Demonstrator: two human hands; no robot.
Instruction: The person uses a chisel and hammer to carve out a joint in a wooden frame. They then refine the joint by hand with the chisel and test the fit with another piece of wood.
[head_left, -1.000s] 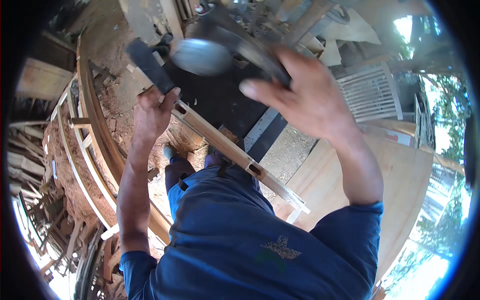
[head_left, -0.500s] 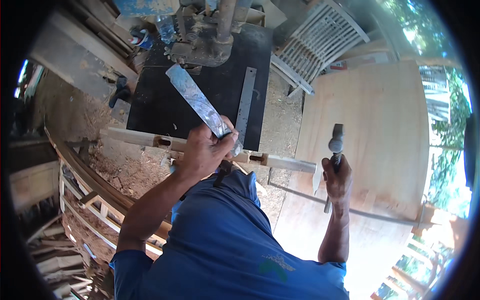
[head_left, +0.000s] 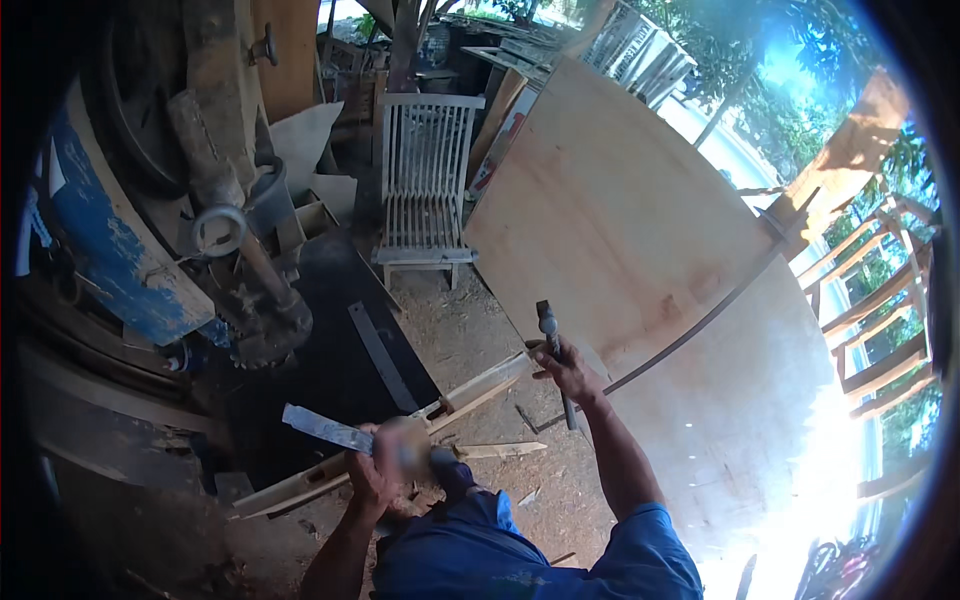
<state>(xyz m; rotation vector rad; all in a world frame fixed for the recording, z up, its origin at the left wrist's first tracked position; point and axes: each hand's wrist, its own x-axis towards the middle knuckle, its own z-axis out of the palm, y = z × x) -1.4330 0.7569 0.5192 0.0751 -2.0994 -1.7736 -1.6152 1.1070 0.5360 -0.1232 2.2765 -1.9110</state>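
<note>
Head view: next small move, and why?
I'd probably turn the left hand to bring the flat metal tool nearer upright over the wooden rail before any hammer swing. The tool slants leftward against the black tabletop, while the right hand holds the hammer out near the rail's far end.

Two hands, left hand (head_left: 372, 472) and right hand (head_left: 568, 374), hold two tools, one blade (head_left: 325, 428) and one hammer (head_left: 546, 318), near one rail (head_left: 488, 384); one metal strip (head_left: 380, 355) lies by the surface's (head_left: 325, 300) right edge, one chair (head_left: 430, 170) beyond it.
</note>
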